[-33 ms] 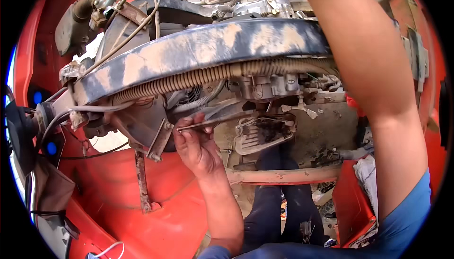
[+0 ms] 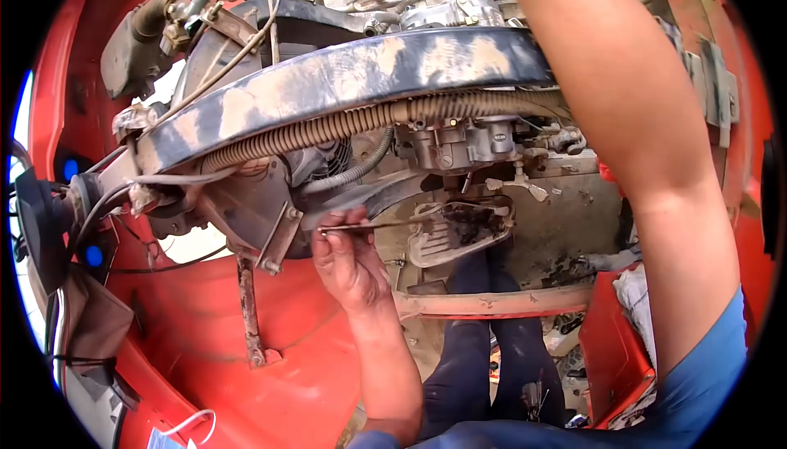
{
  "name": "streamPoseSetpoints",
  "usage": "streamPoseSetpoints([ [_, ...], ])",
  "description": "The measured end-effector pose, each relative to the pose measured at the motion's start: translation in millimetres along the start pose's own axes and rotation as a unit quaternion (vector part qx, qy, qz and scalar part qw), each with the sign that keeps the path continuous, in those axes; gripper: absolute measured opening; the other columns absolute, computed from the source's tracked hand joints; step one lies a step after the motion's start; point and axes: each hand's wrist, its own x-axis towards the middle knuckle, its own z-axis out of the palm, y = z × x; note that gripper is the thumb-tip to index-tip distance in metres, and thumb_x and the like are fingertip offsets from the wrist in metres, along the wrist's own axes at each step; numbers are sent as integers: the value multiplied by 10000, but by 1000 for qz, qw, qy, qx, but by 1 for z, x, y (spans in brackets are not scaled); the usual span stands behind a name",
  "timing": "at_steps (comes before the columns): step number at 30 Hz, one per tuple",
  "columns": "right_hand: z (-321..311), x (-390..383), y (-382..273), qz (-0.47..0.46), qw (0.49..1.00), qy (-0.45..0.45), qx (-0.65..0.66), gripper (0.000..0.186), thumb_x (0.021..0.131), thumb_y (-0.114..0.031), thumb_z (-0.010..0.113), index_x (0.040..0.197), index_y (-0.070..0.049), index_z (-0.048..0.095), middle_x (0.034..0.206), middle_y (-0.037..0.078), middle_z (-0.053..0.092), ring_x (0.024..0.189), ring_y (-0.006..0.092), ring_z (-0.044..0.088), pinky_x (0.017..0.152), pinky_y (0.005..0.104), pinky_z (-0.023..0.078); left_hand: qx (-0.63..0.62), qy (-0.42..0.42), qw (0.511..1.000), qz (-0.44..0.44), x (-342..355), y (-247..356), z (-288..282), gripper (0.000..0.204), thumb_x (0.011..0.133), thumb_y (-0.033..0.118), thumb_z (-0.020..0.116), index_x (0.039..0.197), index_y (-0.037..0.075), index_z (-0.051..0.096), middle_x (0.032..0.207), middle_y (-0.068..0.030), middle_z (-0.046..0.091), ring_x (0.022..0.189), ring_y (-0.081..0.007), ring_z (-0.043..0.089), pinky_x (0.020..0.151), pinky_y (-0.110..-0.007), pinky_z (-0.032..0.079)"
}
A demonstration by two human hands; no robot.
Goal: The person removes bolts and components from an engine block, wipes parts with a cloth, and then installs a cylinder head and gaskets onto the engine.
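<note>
My left hand point(image 2: 352, 273) is raised under the black curved frame tube point(image 2: 344, 72), its fingers closed around a thin dark metal rod point(image 2: 398, 225). The rod lies nearly level and points right, toward an oily ribbed metal cover point(image 2: 459, 236) under the engine point(image 2: 459, 150). What kind of tool the rod is, I cannot tell. My right forearm point(image 2: 631, 97) reaches up over the engine's right side, and the hand is beyond the top edge. A ribbed brown hose point(image 2: 328, 129) runs along the tube's underside.
Red body panels point(image 2: 246, 326) surround the work on the left and right. A pinkish crossbar point(image 2: 500, 303) spans in front of my legs. A rusty upright strut point(image 2: 248, 310) and a bolted bracket point(image 2: 280, 240) stand left of my hand. Cables point(image 2: 266, 23) loop at the upper left.
The rod has turned from sloping up to the right to nearly level. My left hand has shifted slightly right and down, still gripping it. My right arm has moved slightly left.
</note>
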Motion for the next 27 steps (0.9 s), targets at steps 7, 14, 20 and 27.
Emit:
streamPoseSetpoints([
  [7, -84, -102, -87, 54, 955, 289, -26, 326, 961, -281, 623, 1034, 17, 734, 848, 169, 738, 721, 274, 678, 725, 375, 543, 9, -43, 974, -222, -101, -7, -13, 269, 1084, 185, 522, 1301, 26, 543, 908, -99, 633, 813, -219, 657, 802, -438, 592],
  [14, 33, -343, -173, 256, 820, 439, 263, 342, 1089, -311, 515, 1102, -39, 723, 846, 3, 671, 719, 85, 592, 640, 239, 465, 94, -59, 915, -387, -108, -78, -56, 183, 1095, 258, 524, 1159, 98, 584, 708, 24, 488, 494, -59, 376, 436, -218, 335],
  [20, 183, -492, -148, 476, 820, 183, 259, 302, 1048, -285, 594, 1096, -4, 691, 902, 95, 687, 839, 195, 649, 747, 318, 519, 193, -117, 912, -342, -49, -77, -114, 225, 1077, 295, 569, 1047, 78, 623, 699, 38, 496, 495, -42, 379, 442, -210, 302],
  [27, 272, -583, -129, 417, 898, -16, 136, 323, 973, -339, 635, 1074, -47, 728, 1004, 215, 709, 953, 406, 682, 844, 489, 547, 242, -204, 892, -323, -57, -94, -107, 136, 1038, 214, 645, 1023, 79, 631, 806, 30, 573, 612, -60, 475, 548, -209, 386],
])
